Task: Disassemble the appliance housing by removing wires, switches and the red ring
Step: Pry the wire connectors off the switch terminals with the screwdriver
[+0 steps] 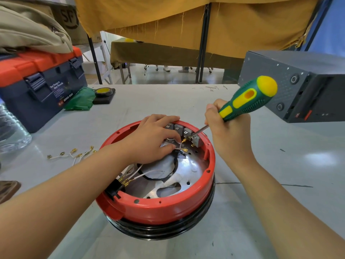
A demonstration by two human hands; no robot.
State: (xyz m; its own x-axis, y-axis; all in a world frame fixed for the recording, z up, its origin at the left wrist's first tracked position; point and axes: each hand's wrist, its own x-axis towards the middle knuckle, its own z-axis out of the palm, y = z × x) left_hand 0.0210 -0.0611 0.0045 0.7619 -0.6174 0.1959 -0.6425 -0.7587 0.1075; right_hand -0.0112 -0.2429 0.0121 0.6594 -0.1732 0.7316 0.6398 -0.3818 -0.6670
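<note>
A grey bench (168,101) fills the view, and a round appliance housing (156,186) sits on it near the person, open side up. A red ring (158,208) is still seated around the top of the housing, above a black band, so that part of the job does not look started.

Inside, a shiny metal plate (194,163) forms the floor. At the far rim stands a row of grey switches (183,132), all still in place. A black connector block (113,189) at the near left rim still has white wires with brass terminals plugged into it.

The left hand (153,141) reaches into the housing, its fingers resting on the far rim and its thumb and a finger pinching a white wire (180,145) beside the switches. The right hand (227,131) is wrapped around a green and yellow screwdriver (248,99), whose tip touches the terminals of the switch nearest the right.

On the bench to the left of the housing lie loose wires (72,154), white with brass ends, apparently already taken out. So the wire removal looks partly done, with the switches, the remaining wires and the ring left.

Further back stand a blue and orange toolbox (41,85) on the left and a dark metal case (298,85) on the right.
</note>
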